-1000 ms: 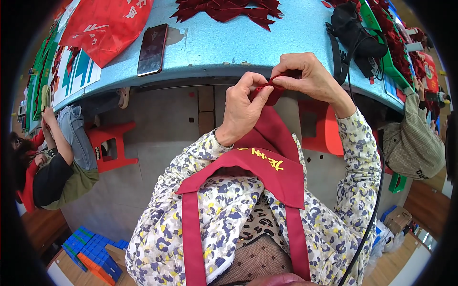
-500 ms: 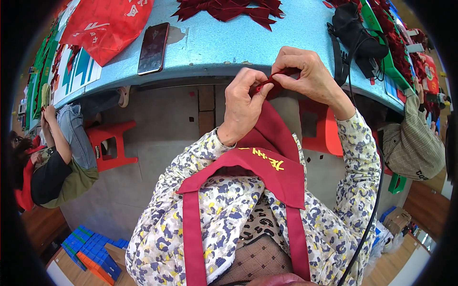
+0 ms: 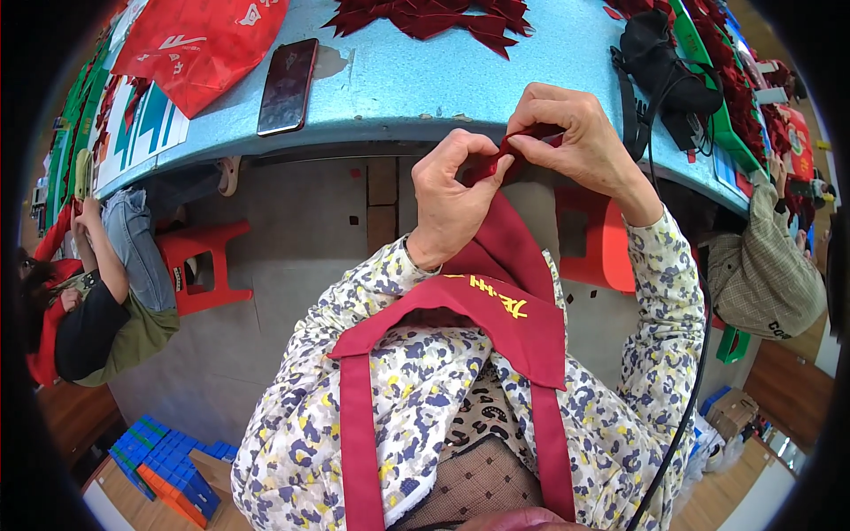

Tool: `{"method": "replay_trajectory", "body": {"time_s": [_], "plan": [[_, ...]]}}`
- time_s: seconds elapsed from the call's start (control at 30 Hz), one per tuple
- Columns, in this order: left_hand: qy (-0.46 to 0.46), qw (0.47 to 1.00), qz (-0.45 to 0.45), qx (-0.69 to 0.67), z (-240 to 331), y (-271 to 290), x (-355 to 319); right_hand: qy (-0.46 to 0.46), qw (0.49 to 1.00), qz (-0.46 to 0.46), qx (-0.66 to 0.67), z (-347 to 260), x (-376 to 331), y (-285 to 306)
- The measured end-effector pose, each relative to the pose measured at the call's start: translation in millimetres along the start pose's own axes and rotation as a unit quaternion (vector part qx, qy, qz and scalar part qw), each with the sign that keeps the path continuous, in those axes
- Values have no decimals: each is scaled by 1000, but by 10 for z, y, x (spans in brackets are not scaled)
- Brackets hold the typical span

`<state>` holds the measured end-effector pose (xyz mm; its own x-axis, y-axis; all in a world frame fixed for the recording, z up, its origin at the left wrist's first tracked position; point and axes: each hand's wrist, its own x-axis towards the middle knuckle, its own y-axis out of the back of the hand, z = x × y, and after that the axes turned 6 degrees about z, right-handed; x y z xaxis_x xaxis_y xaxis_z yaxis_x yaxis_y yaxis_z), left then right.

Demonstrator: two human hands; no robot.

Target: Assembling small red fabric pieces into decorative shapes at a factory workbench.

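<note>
- Looking from the 9 o'clock side, we see a seated person (image 3: 97, 292) in a dark top beside a red stool (image 3: 208, 265), with blue and orange blocks (image 3: 164, 460) on the floor at 7 o'clock.
- On the blue table (image 3: 390, 84) a red bag (image 3: 199, 40) lies at 11 o'clock, a dark phone (image 3: 288, 84) just right of it, and a pile of dark red fabric pieces (image 3: 434, 13) at 12 o'clock.
- Our left hand (image 3: 452, 199) is closed, thumb and forefinger pinching the dark red fabric strip (image 3: 500, 159) just below the table edge.
- Our right hand (image 3: 571, 142) is closed on the strip's other end, its fingers hiding much of the strip.
- The strip's long axis runs from 8 o'clock up to 2 o'clock, between the two hands and close to centre.
- A dark red apron (image 3: 496, 292) hangs below the hands, its wide end toward our chest.
- A black bag (image 3: 660, 62) with straps sits at 1 o'clock, and another person's checked sleeve (image 3: 766, 274) comes in at 3 o'clock.
</note>
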<state>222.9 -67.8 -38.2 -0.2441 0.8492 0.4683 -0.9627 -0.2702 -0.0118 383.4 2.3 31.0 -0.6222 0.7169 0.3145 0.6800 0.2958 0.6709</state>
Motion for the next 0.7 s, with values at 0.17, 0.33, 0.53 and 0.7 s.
{"method": "replay_trajectory", "body": {"time_s": [0.17,0.33,0.53,0.7], "plan": [[35,999,-4,-7,35,-9,-17,11,1000,5,15,5,1,2],[45,999,-9,-20,57,-22,-1,4,1000,7,20,6,-15,18],[9,999,-18,-34,28,-10,51,2,1000,17,20,29,-43,39],[60,996,-43,-48,-6,5,-8,-13,1000,-6,15,63,-83,41]]}}
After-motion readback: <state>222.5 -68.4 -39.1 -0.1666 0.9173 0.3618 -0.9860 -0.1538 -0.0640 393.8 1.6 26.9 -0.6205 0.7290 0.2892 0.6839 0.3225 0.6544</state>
